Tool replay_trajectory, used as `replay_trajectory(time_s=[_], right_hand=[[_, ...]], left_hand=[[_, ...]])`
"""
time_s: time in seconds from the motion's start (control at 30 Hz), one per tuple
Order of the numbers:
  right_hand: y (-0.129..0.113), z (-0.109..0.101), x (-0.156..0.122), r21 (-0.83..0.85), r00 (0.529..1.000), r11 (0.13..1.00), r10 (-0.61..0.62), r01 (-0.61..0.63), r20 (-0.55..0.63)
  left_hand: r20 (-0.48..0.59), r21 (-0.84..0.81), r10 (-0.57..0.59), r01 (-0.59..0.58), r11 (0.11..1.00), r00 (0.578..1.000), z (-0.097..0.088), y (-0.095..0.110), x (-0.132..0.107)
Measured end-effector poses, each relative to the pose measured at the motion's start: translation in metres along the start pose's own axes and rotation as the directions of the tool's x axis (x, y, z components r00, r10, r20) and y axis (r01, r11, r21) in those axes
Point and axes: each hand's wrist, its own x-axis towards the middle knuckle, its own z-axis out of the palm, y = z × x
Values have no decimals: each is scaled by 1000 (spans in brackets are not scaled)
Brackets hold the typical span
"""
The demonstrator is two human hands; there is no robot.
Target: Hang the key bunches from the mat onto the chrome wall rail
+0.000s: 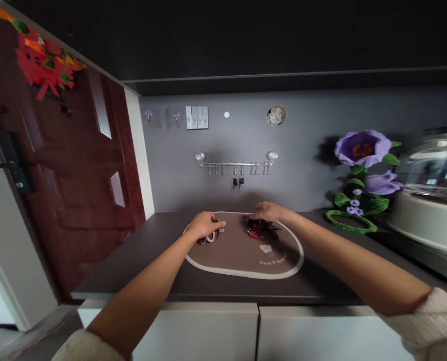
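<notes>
A brown oval mat (246, 258) with a pale border lies on the dark counter. My left hand (204, 223) rests on the mat's left part, fingers curled round a bunch of keys with a pink ring (211, 236). My right hand (267, 211) is over the mat's far middle, fingers bent down on a second bunch of keys with a red ring (256, 231). Both hands are closed on their bunches.
A metal hook rail (236, 163) on the grey wall holds two small keys (237, 182). A purple fabric flower (363, 175) and a domed appliance (432, 193) stand at the right. A dark red door (69, 160) is at the left; white cabinet fronts sit below the counter.
</notes>
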Motion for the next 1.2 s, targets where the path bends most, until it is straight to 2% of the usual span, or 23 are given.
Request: replay_trajectory(time_s=[0.1,0.23,0.33,0.4,0.5,0.6,0.67,0.73,0.83,0.9,0.97,1.0,1.1,1.17,1.2], right_hand=[[-14,0,18,102,980,995,19,2,-200],[-34,12,58,341,893,939,113,48,-436],[-46,25,88,446,820,893,211,60,-532],[-51,31,102,462,776,886,263,41,-574],[-54,34,111,468,772,881,250,68,-584],[-56,28,105,504,781,842,178,194,-599],[-60,19,96,540,773,794,148,279,-617],[-69,7,88,571,766,762,159,306,-623],[-84,-11,79,570,739,758,179,317,-649],[-93,-18,72,554,749,776,166,303,-641],[-96,-18,64,506,795,818,103,274,-597],[-95,-15,58,467,834,846,51,256,-550],[-84,4,34,346,933,916,-72,202,-352],[-71,20,18,274,973,951,-82,142,-217],[-65,28,11,211,979,966,-118,151,-164]], left_hand=[[-74,76,-79,84,994,994,-8,-1,5],[-213,130,-153,184,974,965,-19,-13,13],[-360,193,-185,267,944,914,-26,-30,16],[-404,205,-211,313,928,890,-28,-41,16],[-393,186,-241,333,924,888,-28,-50,17],[-352,150,-231,298,943,907,-26,-51,20],[-300,106,-224,266,958,927,-23,-50,22],[-224,56,-217,235,970,950,-20,-50,23],[-122,21,-182,186,982,976,-16,-49,23],[-85,10,-147,148,989,985,-14,-48,22],[-71,-14,-119,118,993,990,-13,-47,21],[-72,-29,-112,110,993,991,-13,-46,21],[-97,-70,-104,97,993,990,-15,-43,20],[-117,-119,-89,75,990,989,-16,-40,18],[-129,-162,-83,61,985,988,-15,-38,17]])
